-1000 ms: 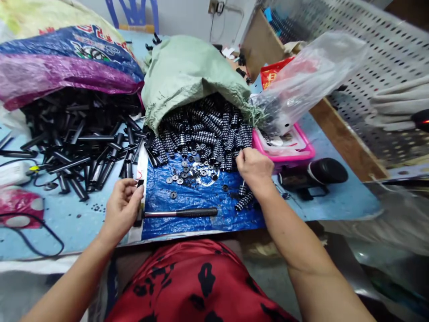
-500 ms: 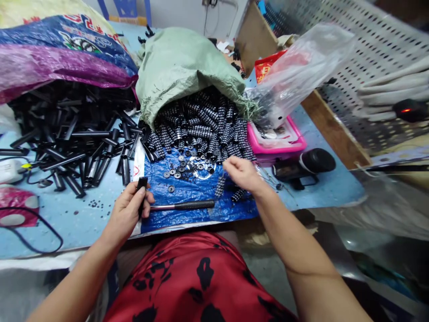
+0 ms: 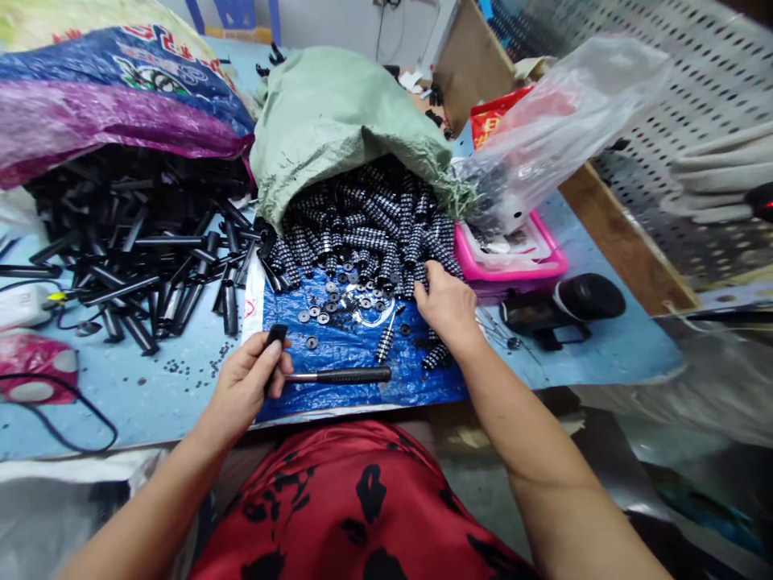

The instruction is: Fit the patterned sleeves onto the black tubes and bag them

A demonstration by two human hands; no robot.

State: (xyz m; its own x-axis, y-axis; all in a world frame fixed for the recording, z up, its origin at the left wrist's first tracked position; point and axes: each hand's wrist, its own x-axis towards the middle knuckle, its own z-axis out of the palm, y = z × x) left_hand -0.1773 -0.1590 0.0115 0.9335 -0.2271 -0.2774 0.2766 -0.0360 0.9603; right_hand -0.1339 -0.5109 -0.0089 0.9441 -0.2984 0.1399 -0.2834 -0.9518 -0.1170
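My left hand (image 3: 257,369) is closed around a short black plastic piece (image 3: 276,332), whose upper end sticks out above the thumb; the rest is hidden. Close to those fingers, a hammer-like tool with a black grip (image 3: 353,375) and metal shaft lies on the blue plastic sheet (image 3: 338,396); its far end is hidden by the hand. My right hand (image 3: 445,304) is at the edge of the checkered black-and-white grips (image 3: 368,238), thumb and forefinger apart; whether it touches one I cannot tell. A checkered grip with a thin metal tip (image 3: 384,342) stands apart on the sheet.
Loose washers (image 3: 312,343) lie mid-sheet. Black tubes (image 3: 130,274) spill from a printed sack (image 3: 114,113) at left; a green sack (image 3: 344,97) covers the grips' back. At right are a pink tray (image 3: 559,262) and a black bottle (image 3: 583,296).
My right hand has let go of the checkered grip with the metal tip and moved up and right to the pile. My left hand has shifted slightly right with the black piece.
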